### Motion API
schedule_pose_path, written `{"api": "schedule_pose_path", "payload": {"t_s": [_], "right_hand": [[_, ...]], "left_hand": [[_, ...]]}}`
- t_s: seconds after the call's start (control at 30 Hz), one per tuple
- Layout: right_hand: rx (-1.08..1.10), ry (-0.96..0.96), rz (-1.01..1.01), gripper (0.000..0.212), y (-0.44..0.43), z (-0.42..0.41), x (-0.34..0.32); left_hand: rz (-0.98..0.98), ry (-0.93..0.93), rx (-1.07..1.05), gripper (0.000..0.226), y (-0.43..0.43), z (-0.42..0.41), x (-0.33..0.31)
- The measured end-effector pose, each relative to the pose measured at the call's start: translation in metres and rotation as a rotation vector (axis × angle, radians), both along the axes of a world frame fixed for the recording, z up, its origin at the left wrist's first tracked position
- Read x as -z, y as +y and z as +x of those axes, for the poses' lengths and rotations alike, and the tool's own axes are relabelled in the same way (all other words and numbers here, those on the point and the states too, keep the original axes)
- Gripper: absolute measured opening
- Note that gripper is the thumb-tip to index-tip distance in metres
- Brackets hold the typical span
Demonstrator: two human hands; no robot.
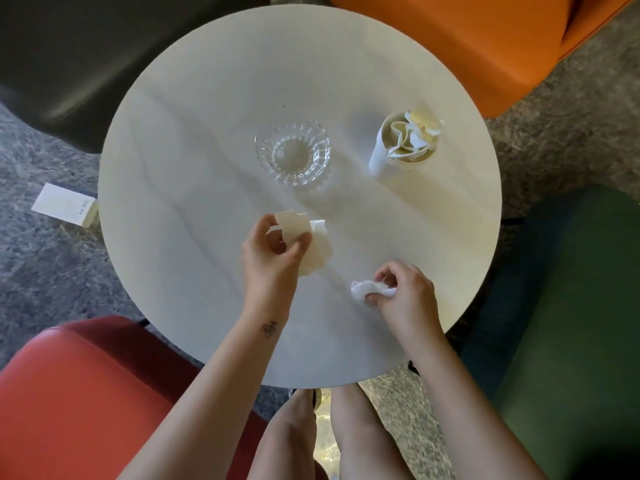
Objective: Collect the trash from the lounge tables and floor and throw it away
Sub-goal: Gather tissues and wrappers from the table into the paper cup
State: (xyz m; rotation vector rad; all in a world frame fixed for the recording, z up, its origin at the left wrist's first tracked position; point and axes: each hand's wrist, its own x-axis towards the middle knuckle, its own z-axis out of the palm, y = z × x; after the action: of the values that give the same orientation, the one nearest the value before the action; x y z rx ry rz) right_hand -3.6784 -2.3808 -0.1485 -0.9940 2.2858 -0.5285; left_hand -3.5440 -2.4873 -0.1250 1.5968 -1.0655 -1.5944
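L forearm (225, 379) & R forearm (446, 375) bare; small dark tattoo (269, 329) on L, nr wrist. Bare knees (296, 431) at 6 o'clock.

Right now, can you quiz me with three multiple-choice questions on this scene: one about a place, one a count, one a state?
1. Where does the small white box lie?
A. On the floor, left of the round table.
B. Inside a cup.
C. On a chair.

2. How many hands hold paper trash?
A. None.
B. One.
C. Two.

3. How does the paper cup stack stand?
A. Tipped on its side.
B. Upright, stuffed with crumpled paper.
C. Crushed flat.

Answers:
1 A, the box rests on the carpet beside the table's edge.
2 C, the left hand grips a beige paper piece and the right hand pinches a white tissue.
3 B, its open mouth faces up with paper poking out.
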Motion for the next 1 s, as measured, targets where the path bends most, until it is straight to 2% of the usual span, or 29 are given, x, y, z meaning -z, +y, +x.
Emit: {"api": "schedule_pose_path", "payload": {"t_s": [0.13, 0.27, 0.4, 0.47, 0.53, 0.6, 0.63, 0.7, 0.8, 0.9, 1.0], "right_hand": [[-0.027, -0.031, 0.124, 0.023, -0.011, -0.004, -0.002], [-0.098, 0.037, 0.228, 0.018, -0.015, -0.007, -0.003], [-0.121, -0.013, 0.238, 0.016, -0.020, -0.009, -0.010], [0.067, -0.217, 0.094, 0.020, -0.031, -0.015, -0.024], [0.293, -0.554, -0.195, 0.024, -0.044, -0.015, -0.044], [0.386, -0.820, -0.383, 0.023, -0.055, -0.010, -0.058], [0.399, -0.879, -0.414, 0.023, -0.060, -0.006, -0.062], [0.411, -0.903, -0.422, 0.022, -0.068, -0.001, -0.067], [0.463, -0.826, -0.405, 0.017, -0.072, -0.004, -0.067], [0.455, -0.772, -0.364, 0.020, -0.071, -0.013, -0.065], [0.436, -0.796, -0.341, 0.029, -0.070, -0.022, -0.068]], "left_hand": [[0.014, 0.014, -0.016, 0.029, -0.002, 0.000, -0.002], [0.036, 0.021, -0.027, 0.030, -0.003, 0.000, -0.004], [0.057, 0.040, -0.038, 0.033, -0.005, -0.001, -0.007], [0.063, 0.043, -0.035, 0.033, -0.006, -0.003, -0.009], [0.065, 0.049, -0.020, 0.031, -0.008, -0.006, -0.011], [0.059, 0.064, 0.027, 0.031, -0.008, -0.010, -0.014], [0.055, 0.083, 0.058, 0.031, -0.007, -0.013, -0.017], [0.034, 0.107, 0.129, 0.028, -0.007, -0.019, -0.021], [0.000, 0.133, 0.251, 0.026, -0.010, -0.024, -0.026], [-0.026, 0.213, 0.370, 0.030, -0.014, -0.027, -0.029], [-0.134, 0.154, 0.417, 0.018, -0.015, -0.034, -0.029]]}}
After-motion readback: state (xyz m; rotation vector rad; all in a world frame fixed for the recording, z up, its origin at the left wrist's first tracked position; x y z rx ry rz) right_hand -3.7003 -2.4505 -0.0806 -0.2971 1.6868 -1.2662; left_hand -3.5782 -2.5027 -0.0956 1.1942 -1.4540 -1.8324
